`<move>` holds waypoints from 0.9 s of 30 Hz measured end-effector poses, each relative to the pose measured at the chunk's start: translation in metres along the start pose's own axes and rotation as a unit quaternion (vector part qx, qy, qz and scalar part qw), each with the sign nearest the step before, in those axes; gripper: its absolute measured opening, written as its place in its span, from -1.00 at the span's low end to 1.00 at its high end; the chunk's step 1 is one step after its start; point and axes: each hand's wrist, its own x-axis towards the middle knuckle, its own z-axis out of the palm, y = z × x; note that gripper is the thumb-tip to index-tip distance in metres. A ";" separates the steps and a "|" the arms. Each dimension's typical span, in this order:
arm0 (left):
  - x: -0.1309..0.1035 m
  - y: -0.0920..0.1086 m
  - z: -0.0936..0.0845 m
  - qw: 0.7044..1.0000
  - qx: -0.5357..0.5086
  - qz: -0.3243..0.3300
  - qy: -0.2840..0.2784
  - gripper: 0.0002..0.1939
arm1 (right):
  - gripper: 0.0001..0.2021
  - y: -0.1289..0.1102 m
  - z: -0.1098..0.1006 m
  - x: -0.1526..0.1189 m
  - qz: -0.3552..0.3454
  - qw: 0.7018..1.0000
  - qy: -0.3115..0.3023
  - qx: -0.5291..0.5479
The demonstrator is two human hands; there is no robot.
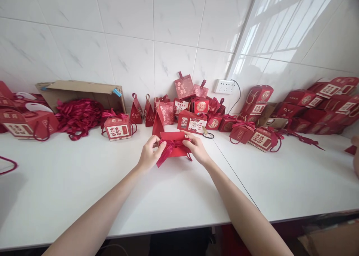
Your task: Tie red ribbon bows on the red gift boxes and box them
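In front of me on the white table point(157, 203) is a red gift box point(179, 151) with a dark red satin ribbon point(169, 147) across its top, gathered in a knot or bow near the middle. My left hand point(151, 151) pinches the ribbon at the box's left side, and one tail hangs down beside the thumb. At the right side my right hand point(196, 147) is closed, thumb and fingers pinching the ribbon by the box's edge. A cord handle shows below the right hand. The box's lower front is partly hidden by the ribbon.
A cardboard box point(84, 86) with a heap of red ribbons point(80, 116) stands back left. A ribboned box point(117, 129) sits nearby. Several red boxes point(193, 121) line the wall below a power strip point(224, 86); more are stacked right point(322, 106). Another person's hand point(355, 155) shows at the right edge.
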 end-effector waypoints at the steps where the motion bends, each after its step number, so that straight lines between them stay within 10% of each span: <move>1: 0.000 -0.001 0.000 1.000 0.001 0.003 0.003 -0.71 | -0.83 0.000 -0.001 0.000 -0.001 1.000 0.000 -0.008; 27: 0.004 -0.001 -0.003 0.991 -0.119 -0.057 -0.013 -0.65 | -0.70 0.021 -0.012 0.010 0.095 0.971 -0.051 0.211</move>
